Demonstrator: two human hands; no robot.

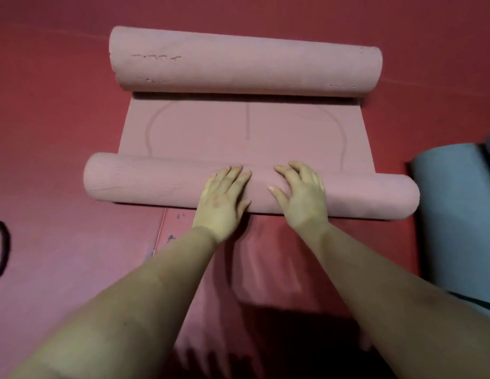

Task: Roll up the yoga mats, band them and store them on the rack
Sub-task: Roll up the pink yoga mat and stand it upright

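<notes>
A pink yoga mat (246, 132) lies on the red floor, curled at both ends. The near roll (145, 181) runs left to right in front of me, and a thicker far roll (243, 64) sits beyond a flat stretch marked with curved lines. My left hand (224, 198) and my right hand (301, 192) press palm-down on top of the near roll at its middle, fingers spread and pointing away from me. Neither hand closes around the mat.
A blue-grey rolled mat (457, 214) lies at the right edge, close to the near roll's right end. A dark loop, perhaps a band (3, 247), rests on the floor at the far left. A seam in the floor padding (160, 231) runs below the roll.
</notes>
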